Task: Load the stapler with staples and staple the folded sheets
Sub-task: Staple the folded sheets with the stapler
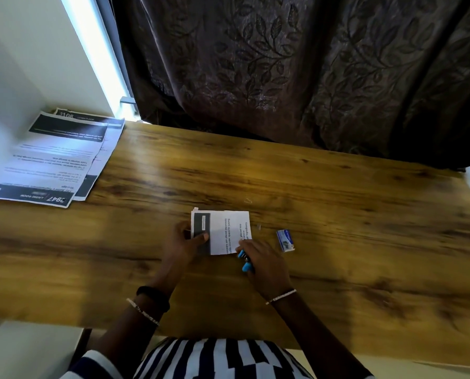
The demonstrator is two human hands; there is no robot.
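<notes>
Holding the folded sheets [222, 232] flat on the wooden desk [337, 214], the left hand [186, 243] lies at their left edge, with the thumb pressed on the dark printed strip and the other fingers at the paper's side. The sheets are in the centre of the frame, a little below the middle. The right hand [263, 259] is clenched around a blue stapler [245, 260], which sits at the lower right corner of the sheets; only its blue tips show under the fingers, and whether its mouth is already over the paper cannot be told. Just to the right of this hand, a small blue and white staple box [285, 240] lies on the desk, apart from the sheets. In the upper left of the frame, a pile of printed papers [53, 160] rests on the desk corner, well apart from the hands. A dark curtain [296, 64] with a leaf pattern hangs behind the desk. Both wrists carry thin bracelets, and the left wrist has also a black band.
</notes>
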